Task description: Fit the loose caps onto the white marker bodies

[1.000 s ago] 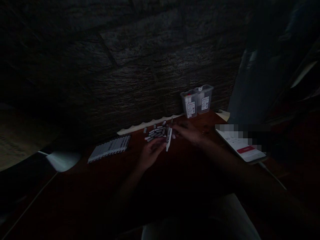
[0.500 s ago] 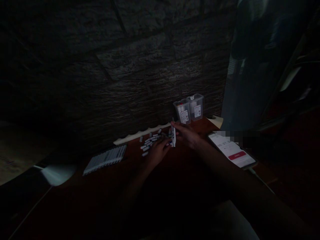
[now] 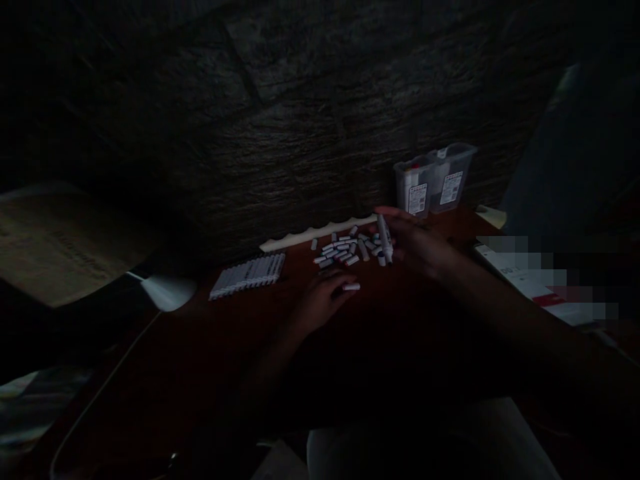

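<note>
presently, the right hand (image 3: 420, 243) is closed round a marker (image 3: 385, 239) just right of frame centre, while the left hand (image 3: 320, 299) pinches a cap (image 3: 352, 287) slightly lower, loose caps (image 3: 345, 248) lying near both.

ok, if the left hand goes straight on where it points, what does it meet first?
Probably the near side of the loose caps: they lie just ahead of the left hand. Its height is unclear in this dark view, so it might pass over them.
</note>
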